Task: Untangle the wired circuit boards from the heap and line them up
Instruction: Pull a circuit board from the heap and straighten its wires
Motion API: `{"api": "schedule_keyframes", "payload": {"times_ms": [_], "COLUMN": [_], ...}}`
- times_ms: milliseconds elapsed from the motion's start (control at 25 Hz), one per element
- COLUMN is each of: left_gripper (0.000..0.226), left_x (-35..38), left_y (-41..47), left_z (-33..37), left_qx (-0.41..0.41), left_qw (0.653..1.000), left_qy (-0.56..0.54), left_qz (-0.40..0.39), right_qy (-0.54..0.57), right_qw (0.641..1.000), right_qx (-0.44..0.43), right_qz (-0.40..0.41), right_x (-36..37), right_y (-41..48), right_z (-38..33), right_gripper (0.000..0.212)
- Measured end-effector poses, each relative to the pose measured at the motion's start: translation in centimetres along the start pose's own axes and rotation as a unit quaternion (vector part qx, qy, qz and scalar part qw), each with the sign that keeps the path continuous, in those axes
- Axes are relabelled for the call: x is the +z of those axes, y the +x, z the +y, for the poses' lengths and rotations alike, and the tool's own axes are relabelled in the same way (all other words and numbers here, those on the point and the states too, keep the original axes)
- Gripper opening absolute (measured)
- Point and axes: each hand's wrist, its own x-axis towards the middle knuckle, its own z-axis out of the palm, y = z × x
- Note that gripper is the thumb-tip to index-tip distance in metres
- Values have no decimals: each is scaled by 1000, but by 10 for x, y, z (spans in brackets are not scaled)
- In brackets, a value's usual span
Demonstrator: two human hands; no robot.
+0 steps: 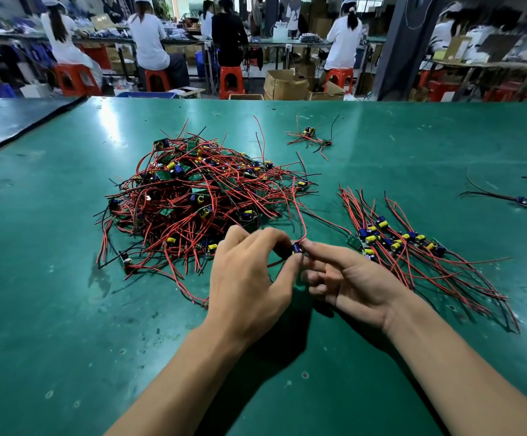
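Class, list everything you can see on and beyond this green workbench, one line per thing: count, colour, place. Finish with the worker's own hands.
heap of wired boards: one, red and black wires, green boards, table centre
lined-up row: one, same colours, right of the heap
small cluster: one, red and black, far side of the table
stray board: one, black wires, far right
held board: one, blue part, between both hands
table: one, green, foreground
stools: several, red, background
cardboard boxes: several, brown, floor behind the table
workers: several, mostly white tops, far benches
left hand: one, pinches the held board
right hand: one, pinches it from the right
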Motion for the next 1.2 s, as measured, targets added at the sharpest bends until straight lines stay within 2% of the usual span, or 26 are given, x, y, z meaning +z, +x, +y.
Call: {"api": "schedule_keyframes", "payload": {"times_ms": [80, 120, 200, 280, 360, 400, 440, 560, 640, 760, 880, 1040, 1120, 1200], "left_gripper": [10, 9, 11, 11, 12, 15, 16, 15, 15, 14, 13, 22, 24, 20], "left_x": [0, 0, -1, 0, 2, 3, 5, 8, 8, 8, 8, 8, 6, 4], "left_y": [-1, 0, 2, 2, 0, -1, -2, -3, -4, -4, -3, -1, 1, 2], "left_z": [4, 5, 4, 2, 0, -1, -3, -6, -6, -7, -7, -8, -9, -9], "left_qx": [-76, -139, -246, -301, -326, -330, -328, -279, -267, -273, -286, -333, -341, -349], "left_qw": [988, 959, 866, 806, 768, 760, 767, 830, 840, 831, 814, 759, 734, 723], "left_qy": [-132, -234, -414, -480, -512, -516, -508, -433, -427, -442, -457, -516, -543, -550], "left_qz": [-40, -75, -134, -169, -205, -215, -217, -212, -202, -198, -215, -217, -226, -230], "right_qy": [-31, -45, -62, -53, -43, -51, -65, -100, -97, -105, -105, -132, -128, -110], "right_qw": [999, 998, 997, 997, 998, 997, 996, 992, 991, 987, 985, 975, 977, 982], "right_qx": [-17, -24, -28, -28, -37, -44, -53, -76, -87, -104, -113, -153, -141, -125], "right_qz": [-33, -40, -42, -38, -35, -29, -19, 25, 39, 64, 81, 94, 96, 84], "right_x": [-1, -1, 0, 0, 0, 1, 1, 2, 3, 5, 6, 8, 8, 5], "right_y": [-2, -2, -3, -2, -2, -3, -3, -2, -2, -2, -3, -4, -3, -1], "right_z": [-3, -4, -3, -1, 1, 2, 3, 7, 8, 7, 6, 5, 4, 5], "right_gripper": [35, 35, 40, 41, 33, 29, 25, 25, 28, 30, 19, 18, 21, 22]}}
